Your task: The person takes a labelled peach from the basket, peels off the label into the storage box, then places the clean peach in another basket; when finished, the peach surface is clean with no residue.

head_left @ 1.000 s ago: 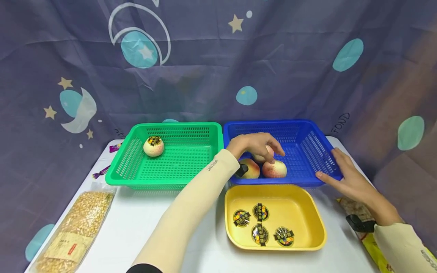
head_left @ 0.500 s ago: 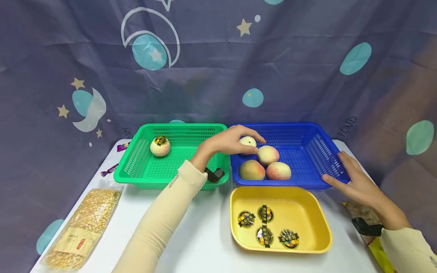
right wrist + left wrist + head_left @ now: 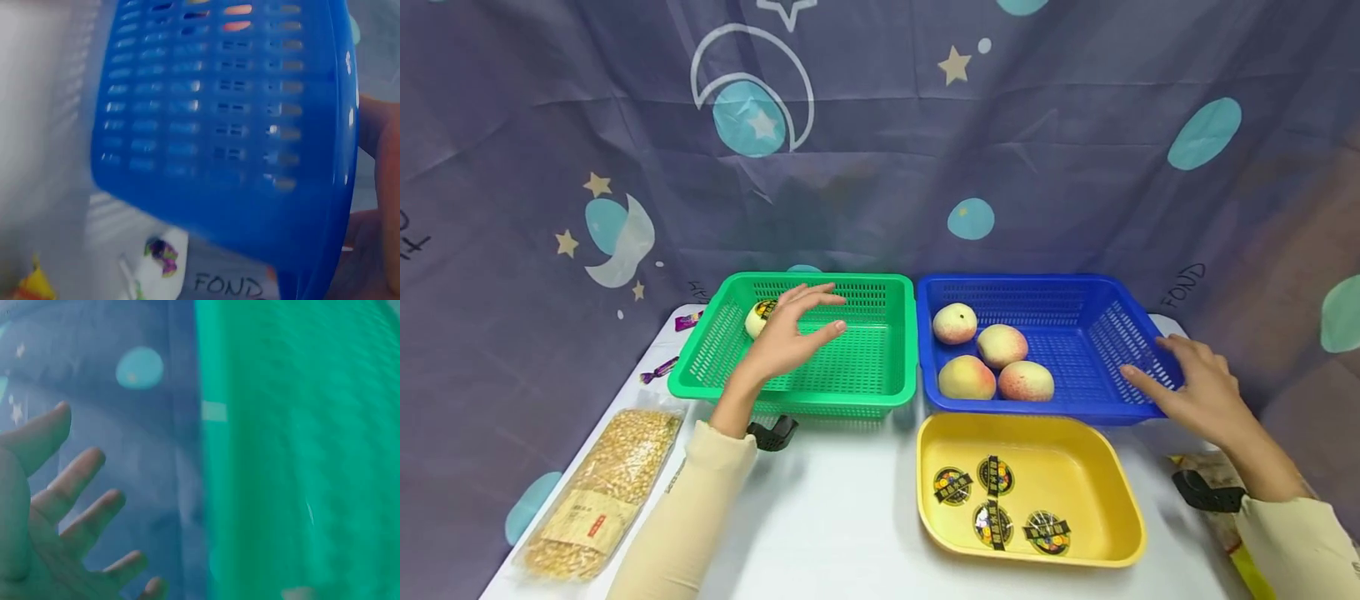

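Observation:
My left hand [image 3: 790, 333] hovers over the green basket [image 3: 902, 379] with fingers spread and nothing held. Behind its fingers, partly hidden, a peach [image 3: 758, 319] with a black sticker sits in that basket. In the left wrist view, the spread left hand [image 3: 69, 519] is beside the green basket wall [image 3: 281, 456]. My right hand [image 3: 1202, 396] lies at the right rim of the blue basket [image 3: 1037, 406], fingers fairly straight, thumb over the rim; contact is hard to make out. Several peaches [image 3: 1002, 346] without visible stickers cluster at the blue basket's left end.
A yellow tray [image 3: 1097, 546] in front of the blue basket bears several round black stickers [image 3: 992, 523]. At left lie a bag of corn kernels [image 3: 613, 475] and wrapped candies [image 3: 658, 371]. A yellow package [image 3: 1247, 567] lies partly under the right forearm. A patterned curtain [image 3: 880, 150] hangs behind.
My left hand has moved left, away from the peaches in the blue basket to above the green one, its fingers spreading. The right hand stays at the blue rim. The head view has shifted slightly.

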A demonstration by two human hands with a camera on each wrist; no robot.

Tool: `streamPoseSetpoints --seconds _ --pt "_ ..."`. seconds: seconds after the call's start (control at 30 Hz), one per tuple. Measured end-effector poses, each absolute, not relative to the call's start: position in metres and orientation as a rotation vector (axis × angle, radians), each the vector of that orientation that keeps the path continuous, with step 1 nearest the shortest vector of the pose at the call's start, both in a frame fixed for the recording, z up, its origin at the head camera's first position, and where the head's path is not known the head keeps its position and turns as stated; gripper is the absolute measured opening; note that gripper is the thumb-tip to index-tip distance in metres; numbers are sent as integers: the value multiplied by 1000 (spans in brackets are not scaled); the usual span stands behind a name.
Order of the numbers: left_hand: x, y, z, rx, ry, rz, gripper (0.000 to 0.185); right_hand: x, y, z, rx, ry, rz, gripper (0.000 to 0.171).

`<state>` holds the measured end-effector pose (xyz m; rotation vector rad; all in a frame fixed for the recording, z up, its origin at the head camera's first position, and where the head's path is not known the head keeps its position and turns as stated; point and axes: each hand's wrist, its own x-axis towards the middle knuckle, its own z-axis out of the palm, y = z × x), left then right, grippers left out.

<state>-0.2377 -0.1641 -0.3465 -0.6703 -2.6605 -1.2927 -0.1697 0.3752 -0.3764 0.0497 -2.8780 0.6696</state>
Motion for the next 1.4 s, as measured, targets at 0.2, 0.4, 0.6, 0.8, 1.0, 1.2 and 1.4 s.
streamPoseSetpoints --seconds 0.2,0.4,0.6,0.8,1.0,1.2,1.4 --pt "-225 -211 -368 -409 -2637 -1206 48 -181 357 -376 61 -2747 671 73" --pt "-210 -244 -383 -201 -2554 -1008 48 -191 329 -369 139 -2608 710 58" --pt "-199 -267 -393 -24 -2541 -788 62 -194 302 -360 194 -2565 801 53" --pt "-191 -282 -403 56 -2663 -722 81 -196 271 -357 256 -2552 872 47" --pt "-188 -291 -405 29 -2805 -693 92 -201 238 -358 362 -2546 942 42" --pt "-184 -303 -395 -25 -2906 -787 99 -212 201 -355 440 -2612 1080 40" --pt "-182 -308 -396 -40 -2924 -852 100 -224 157 -351 544 -2658 1234 39"
